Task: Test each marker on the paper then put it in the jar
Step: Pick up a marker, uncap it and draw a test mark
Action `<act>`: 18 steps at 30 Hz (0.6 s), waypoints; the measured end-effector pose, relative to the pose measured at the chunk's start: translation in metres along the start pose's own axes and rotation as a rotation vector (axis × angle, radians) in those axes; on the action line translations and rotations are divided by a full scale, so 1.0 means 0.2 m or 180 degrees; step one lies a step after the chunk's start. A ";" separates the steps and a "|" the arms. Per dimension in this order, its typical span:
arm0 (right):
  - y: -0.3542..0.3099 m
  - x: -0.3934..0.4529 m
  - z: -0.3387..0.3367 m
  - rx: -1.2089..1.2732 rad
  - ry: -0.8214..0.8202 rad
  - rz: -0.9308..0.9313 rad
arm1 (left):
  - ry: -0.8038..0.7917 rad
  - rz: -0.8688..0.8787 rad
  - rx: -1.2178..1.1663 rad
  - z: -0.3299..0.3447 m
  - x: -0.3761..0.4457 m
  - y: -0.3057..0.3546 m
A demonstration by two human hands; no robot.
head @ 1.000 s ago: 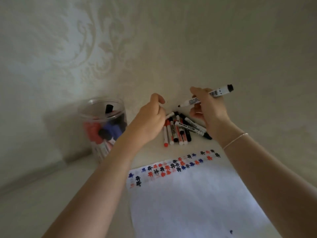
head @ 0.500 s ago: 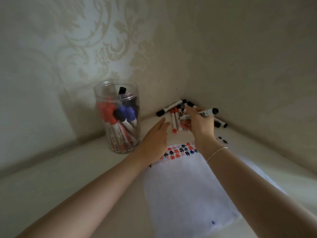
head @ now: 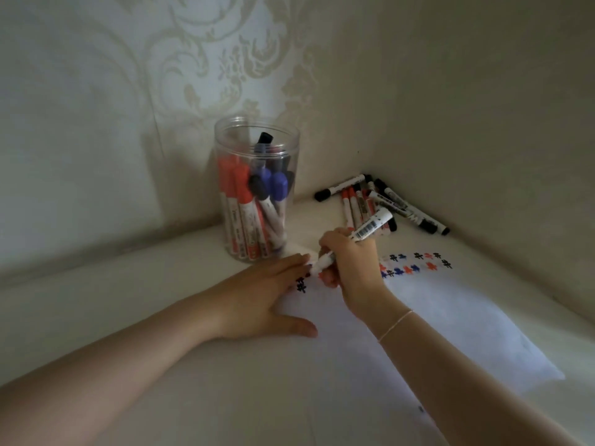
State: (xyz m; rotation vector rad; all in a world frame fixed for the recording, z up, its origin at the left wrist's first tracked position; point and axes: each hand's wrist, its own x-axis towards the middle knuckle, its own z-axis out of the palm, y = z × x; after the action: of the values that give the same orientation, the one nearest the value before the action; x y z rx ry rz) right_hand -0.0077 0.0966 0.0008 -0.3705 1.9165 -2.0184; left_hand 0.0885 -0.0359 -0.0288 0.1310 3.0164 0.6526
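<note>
My right hand grips a white marker with a barcode label, its tip down on the white paper near the sheet's top left corner. My left hand lies flat with straight fingers, pressing the paper's left edge. Rows of small black, red and blue marks run along the top of the sheet. A clear plastic jar stands open behind the hands and holds several red, blue and black capped markers. A pile of loose markers lies in the corner.
Two patterned walls meet in a corner just behind the pile. The pale table surface stretches left and toward me. A thin bracelet sits on my right wrist.
My right hand came down from the air with the marker and set its tip on the paper. My left hand dropped from near the pile and flattened on the sheet's left edge.
</note>
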 end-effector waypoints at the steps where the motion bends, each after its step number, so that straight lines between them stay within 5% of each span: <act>1: 0.03 -0.01 0.01 -0.0181 0.0037 0.0001 | 0.0011 0.0086 0.0036 0.00 0.00 0.00; 18: 0.13 -0.04 0.04 -0.1159 0.0060 -0.0687 | 0.0175 0.0425 -0.0456 -0.06 0.02 0.02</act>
State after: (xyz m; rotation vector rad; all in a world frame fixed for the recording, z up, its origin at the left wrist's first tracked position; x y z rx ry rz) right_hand 0.0048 0.0912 -0.0248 -0.6751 2.3468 -1.7907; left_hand 0.0843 -0.0374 -0.0168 0.3152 3.0191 0.8951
